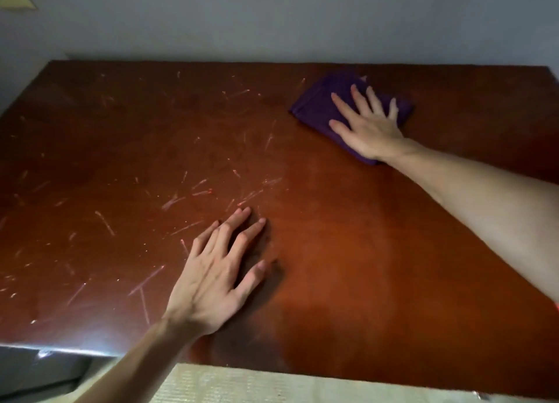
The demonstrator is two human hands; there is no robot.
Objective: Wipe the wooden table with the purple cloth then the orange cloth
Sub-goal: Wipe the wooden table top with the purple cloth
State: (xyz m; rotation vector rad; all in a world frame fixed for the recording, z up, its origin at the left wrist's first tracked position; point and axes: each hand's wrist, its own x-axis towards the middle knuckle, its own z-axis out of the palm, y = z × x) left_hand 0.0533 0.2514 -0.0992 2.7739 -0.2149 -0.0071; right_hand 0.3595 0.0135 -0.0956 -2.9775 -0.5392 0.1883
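The wooden table (348,251) fills the view, its reddish-brown top marked with many pale scratches on the left half. A folded purple cloth (317,106) lies near the far right of the table. My right hand (367,127) presses flat on the cloth, fingers spread and pointing toward the wall. My left hand (220,269) rests palm down on the bare wood near the front centre, fingers apart, holding nothing. No orange cloth is in view.
A pale wall (272,18) runs right behind the table's far edge. The near edge of the table (75,349) shows a bright glare at the lower left, with pale woven flooring (242,384) below it.
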